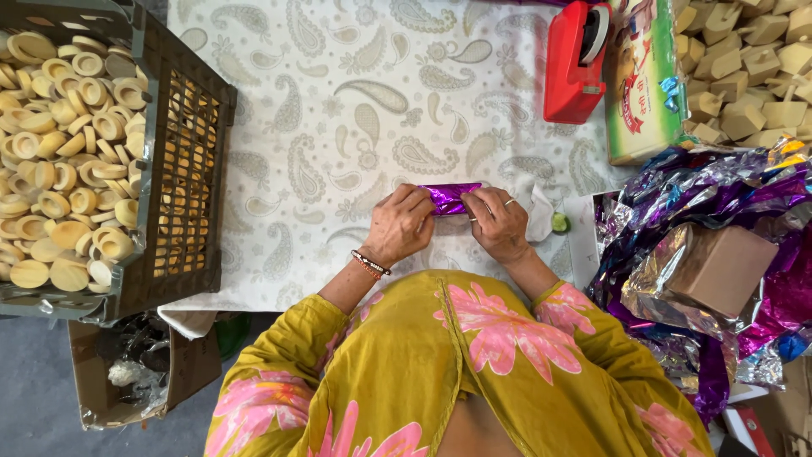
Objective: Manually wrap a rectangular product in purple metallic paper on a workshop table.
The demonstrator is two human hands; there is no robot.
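Observation:
Both my hands meet over the middle of a white cloth with a grey paisley pattern (338,127). Between them lies a small piece wrapped in shiny purple foil (448,196). My left hand (397,224) grips its left end with bent fingers; a beaded bracelet sits on that wrist. My right hand (497,222), with a ring on one finger, grips its right end. What the foil covers is hidden.
A dark plastic crate (182,161) full of round wooden rings stands at the left. A red tape dispenser (575,63) and a green box (643,80) sit at the back right, beside wooden blocks (748,59). Crumpled coloured foil (719,203) and a cardboard box (719,267) lie at the right.

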